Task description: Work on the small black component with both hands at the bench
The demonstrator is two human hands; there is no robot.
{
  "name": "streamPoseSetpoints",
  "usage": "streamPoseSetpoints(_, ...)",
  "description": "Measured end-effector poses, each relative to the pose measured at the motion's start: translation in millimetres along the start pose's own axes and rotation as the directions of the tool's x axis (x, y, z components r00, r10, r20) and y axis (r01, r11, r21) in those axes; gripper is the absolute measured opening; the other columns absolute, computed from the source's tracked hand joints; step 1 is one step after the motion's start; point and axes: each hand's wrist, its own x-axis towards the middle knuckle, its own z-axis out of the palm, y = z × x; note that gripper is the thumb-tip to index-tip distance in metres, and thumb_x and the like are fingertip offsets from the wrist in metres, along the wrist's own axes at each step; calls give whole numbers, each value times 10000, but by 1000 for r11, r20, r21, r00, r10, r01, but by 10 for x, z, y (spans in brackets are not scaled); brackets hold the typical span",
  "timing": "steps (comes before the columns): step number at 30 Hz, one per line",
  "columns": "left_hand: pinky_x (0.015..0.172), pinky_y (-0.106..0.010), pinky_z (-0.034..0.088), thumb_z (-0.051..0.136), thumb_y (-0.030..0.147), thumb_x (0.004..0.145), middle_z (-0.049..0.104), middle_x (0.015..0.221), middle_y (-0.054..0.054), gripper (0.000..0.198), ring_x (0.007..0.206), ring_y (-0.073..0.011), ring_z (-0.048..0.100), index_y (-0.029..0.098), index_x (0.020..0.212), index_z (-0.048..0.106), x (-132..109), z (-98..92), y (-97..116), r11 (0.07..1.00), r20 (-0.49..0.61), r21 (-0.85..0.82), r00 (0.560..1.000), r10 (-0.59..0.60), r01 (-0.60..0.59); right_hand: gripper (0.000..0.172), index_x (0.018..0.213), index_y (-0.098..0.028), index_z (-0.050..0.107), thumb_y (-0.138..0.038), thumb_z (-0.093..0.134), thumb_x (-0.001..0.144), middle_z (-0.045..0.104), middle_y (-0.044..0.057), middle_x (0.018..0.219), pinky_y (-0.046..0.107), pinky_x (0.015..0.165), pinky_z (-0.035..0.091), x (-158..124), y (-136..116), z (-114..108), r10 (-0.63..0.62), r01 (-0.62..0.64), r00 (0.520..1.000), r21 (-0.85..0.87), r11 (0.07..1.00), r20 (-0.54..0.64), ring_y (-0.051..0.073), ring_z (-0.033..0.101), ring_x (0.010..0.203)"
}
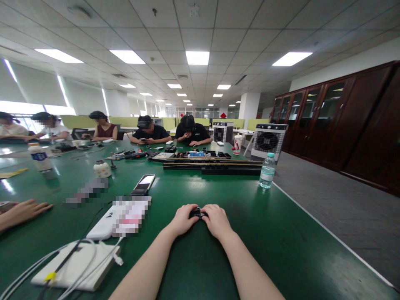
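Centrally, both hands meet on a small black object (196, 213) just over the green tabletop (250, 233). Left hand (182, 220) takes its left end, right hand (217, 219) its right; thumbs on the near side, fingers curled over the far side, so the grip is closed on it from both flanks. Long axis seems to run crosswise, hand to hand, though fingers cover the ends and I cannot tell which one is the front.

Beyond the grip, well apart: black rails (231, 170) lying crosswise, roughly parallel to the object. Right of the grip and farther off: upright water bottle (267, 173) with a teal cap. Left of the grip: phone (146, 182), white slab (101, 224) marked 2, and, nearer the wearer, white box (66, 273) under cables. Far left, another person's hand (29, 211) rests on the table.
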Motion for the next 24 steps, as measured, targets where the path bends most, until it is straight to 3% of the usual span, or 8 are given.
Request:
streamPoseSetpoints(7,913,-334,415,591,245,751,629,1094,-60,395,1015,-220,563,183,1138,546,-2,11,-15,1000,-7,-4,1000,2,-2,148,905,-255,636,-226,567,777,627,20,1072,361,876,368,-1,6,23,33,-33,999,35,999,2,214,517,1031)
streamPoseSetpoints(11,918,-341,412,580,247,757,622,1106,-68,386,1025,-224,558,182,1136,550,5,14,-21,1000,-4,4,1000,3,-3,182,905,-250,639,-203,588,737,628,16,1071,355,900,381,3,81,72,57,-55,998,173,983,-3,200,541,1004)
streamPoseSetpoints(16,943,-348,395,547,261,778,578,1178,-77,388,1070,-226,532,192,1160,546,-1,12,-28,999,-5,22,999,35,-35,328,985,-232,621,-146,594,670,646,19,1030,320,898,418,16,195,113,81,-71,997,432,899,-5,179,579,966)
streamPoseSetpoints(24,959,-363,375,570,261,749,584,1183,-66,473,1097,-237,515,201,1213,506,-16,-2,-19,999,26,33,1000,11,-12,354,978,-206,623,-114,578,639,661,33,1009,337,900,432,36,241,113,117,-116,993,529,841,31,189,596,955)
